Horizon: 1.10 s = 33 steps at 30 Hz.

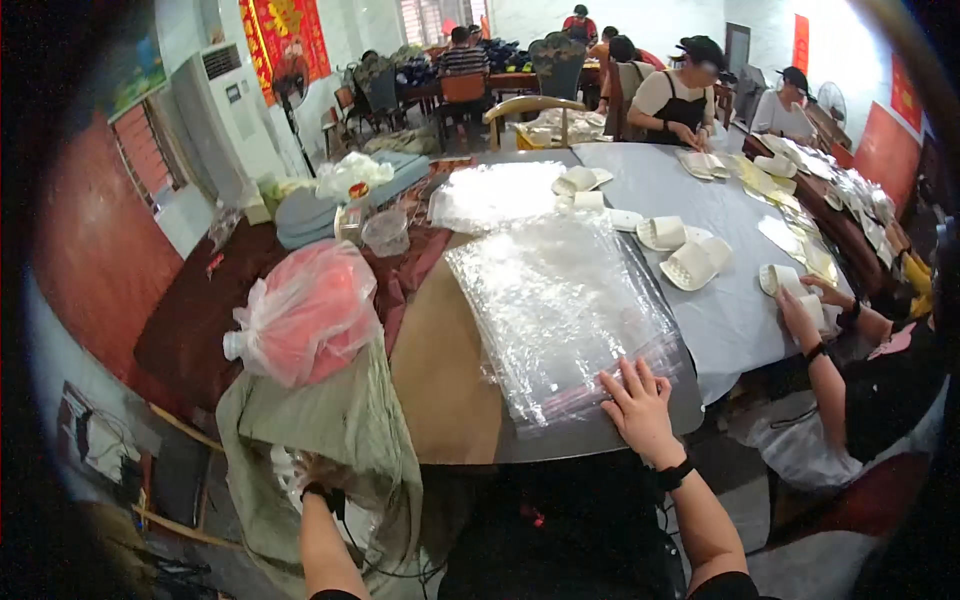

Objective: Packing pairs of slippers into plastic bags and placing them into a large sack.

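My right hand (642, 408) lies flat, fingers spread, on the near end of a stack of clear plastic bags (560, 310) on the table. Pinkish strips run along that end of the bags. Down at the left, my left hand (318, 472) reaches into the mouth of a green woven sack (330, 410). White items show around it inside the sack. Its fingers are blurred and partly hidden, so what they hold, if anything, does not show. A knotted clear bag with something pink-red inside (315, 310) sits just above the sack.
Several white slippers (698, 262) lie on the pale-covered table (655, 180). At the right a co-worker's hands (800, 310) hold a slipper. A plastic tub (385, 232) and blue-grey cushions (310, 215) are at the left. Other people sit at tables behind.
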{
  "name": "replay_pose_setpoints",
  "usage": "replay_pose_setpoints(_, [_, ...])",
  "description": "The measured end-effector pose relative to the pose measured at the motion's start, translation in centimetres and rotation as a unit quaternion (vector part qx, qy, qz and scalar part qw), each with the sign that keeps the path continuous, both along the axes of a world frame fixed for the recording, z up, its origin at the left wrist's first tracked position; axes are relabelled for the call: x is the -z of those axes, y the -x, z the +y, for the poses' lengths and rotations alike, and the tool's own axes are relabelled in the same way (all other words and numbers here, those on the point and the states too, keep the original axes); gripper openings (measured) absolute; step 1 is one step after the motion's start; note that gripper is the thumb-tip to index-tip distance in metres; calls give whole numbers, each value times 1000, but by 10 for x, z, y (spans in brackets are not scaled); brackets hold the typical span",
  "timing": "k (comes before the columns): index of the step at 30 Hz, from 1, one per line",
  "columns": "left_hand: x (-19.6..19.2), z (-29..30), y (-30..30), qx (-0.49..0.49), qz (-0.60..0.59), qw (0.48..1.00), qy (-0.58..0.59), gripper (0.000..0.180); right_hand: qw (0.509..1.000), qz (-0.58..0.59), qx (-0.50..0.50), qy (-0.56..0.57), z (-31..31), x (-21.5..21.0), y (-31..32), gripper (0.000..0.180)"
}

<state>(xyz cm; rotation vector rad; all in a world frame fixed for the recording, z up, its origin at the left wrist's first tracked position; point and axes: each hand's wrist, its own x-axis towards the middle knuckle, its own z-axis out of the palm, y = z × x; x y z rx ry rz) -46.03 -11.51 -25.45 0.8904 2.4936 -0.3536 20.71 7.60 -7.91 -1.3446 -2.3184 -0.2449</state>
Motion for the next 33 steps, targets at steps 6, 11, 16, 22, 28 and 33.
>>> replay_pose_setpoints(6, [-33, 22, -48, -55, 20, 996, -61, 121, 999, 27, 17, -26, -3, 2, -8, 43])
replay_pose_setpoints(11, [-46, 4, -66, -124, 20, 983, -136, 113, 999, 29, 16, -34, -3, 8, -8, 43])
replay_pose_setpoints(16, [-44, -46, -37, -35, -41, 900, -433, 85, 997, 62, -18, -49, 2, 6, 2, 41])
replay_pose_setpoints(22, [-177, -9, -155, 52, 154, 828, -536, 10, 997, 68, 1, -40, 5, 18, -3, 41])
replay_pose_setpoints(28, [-271, 3, -244, 189, 43, 782, -592, 7, 995, 81, -9, -56, 4, 16, -1, 41])
replay_pose_setpoints(33, [-295, 37, -320, 344, -72, 755, -554, 24, 996, 77, -5, -46, 4, 18, 1, 42])
